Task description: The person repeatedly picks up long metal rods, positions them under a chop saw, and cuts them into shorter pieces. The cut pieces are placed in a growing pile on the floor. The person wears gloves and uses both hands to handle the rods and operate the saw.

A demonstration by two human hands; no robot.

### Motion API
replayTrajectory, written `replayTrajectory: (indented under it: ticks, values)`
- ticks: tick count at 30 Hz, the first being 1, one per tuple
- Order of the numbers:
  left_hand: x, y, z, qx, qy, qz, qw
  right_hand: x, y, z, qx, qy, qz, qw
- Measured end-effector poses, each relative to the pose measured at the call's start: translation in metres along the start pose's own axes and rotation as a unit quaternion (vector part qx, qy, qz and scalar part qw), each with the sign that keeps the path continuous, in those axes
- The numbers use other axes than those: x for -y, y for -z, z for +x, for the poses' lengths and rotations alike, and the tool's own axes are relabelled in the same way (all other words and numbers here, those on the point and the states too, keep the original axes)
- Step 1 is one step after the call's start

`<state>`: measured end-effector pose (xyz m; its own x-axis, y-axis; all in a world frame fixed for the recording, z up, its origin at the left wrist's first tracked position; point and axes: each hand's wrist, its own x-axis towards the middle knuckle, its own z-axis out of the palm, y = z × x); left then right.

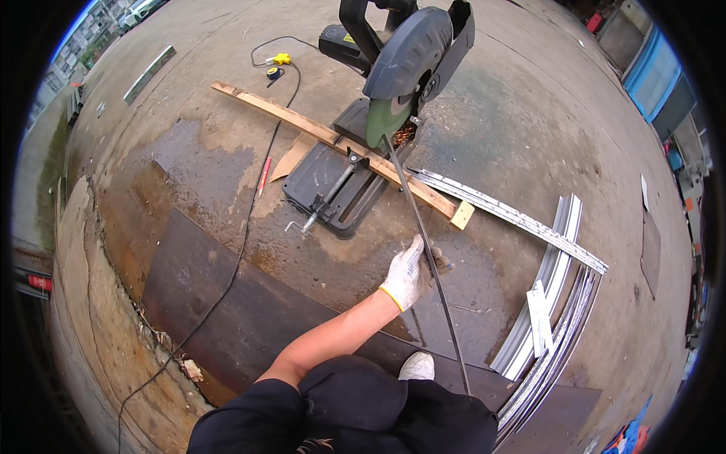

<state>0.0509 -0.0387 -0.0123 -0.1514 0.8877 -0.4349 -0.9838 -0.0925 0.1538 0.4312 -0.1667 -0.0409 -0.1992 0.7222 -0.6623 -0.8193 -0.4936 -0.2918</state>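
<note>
My left hand [407,274], in a white dotted glove with a yellow cuff, is closed around a long thin dark metal bar [423,227]. The thumb lies along one side and the fingertips show on the other. From near my body the bar slants up to the green disc [387,119] of a cut-off saw [412,53]; its far end is at the disc's lower edge. Orange specks like sparks show just right of the disc. A wooden strip [283,117] lies across the saw's black base [329,181], beside a clamp with a crank handle. My right hand is out of view.
White-and-silver metal profiles [556,265] lie on the right, one long strip [514,212] reaching toward the saw. A black cable [242,250] runs down the left. A tape measure [274,73], a red marker [265,176] and a dark sheet [219,287] lie on the wet concrete.
</note>
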Motion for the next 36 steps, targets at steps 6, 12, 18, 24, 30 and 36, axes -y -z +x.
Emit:
replayTrajectory:
  ticks: [6,12,18,24,30,36]
  values:
    - [-0.001,-0.006,-0.001,0.012,0.017,-0.007,1.0,0.001,0.001,0.0,0.008,-0.001,0.005,1.0]
    - [-0.003,-0.007,-0.001,0.006,0.011,0.027,1.0,0.002,0.001,0.0,0.02,-0.004,0.008,1.0]
    - [0.0,0.002,0.004,0.038,0.005,-0.009,0.999,0.002,0.003,-0.003,0.034,-0.012,0.013,0.999]
    - [-0.007,-0.016,0.007,-0.02,0.018,0.025,0.999,0.005,0.008,-0.011,0.054,-0.016,0.022,0.998]
    - [-0.012,-0.026,0.003,-0.031,-0.032,0.11,0.993,0.012,0.026,-0.025,0.104,-0.038,0.049,0.993]
    - [-0.006,-0.042,0.005,-0.042,-0.034,0.092,0.994,0.032,0.024,-0.021,0.091,0.02,-0.015,0.996]
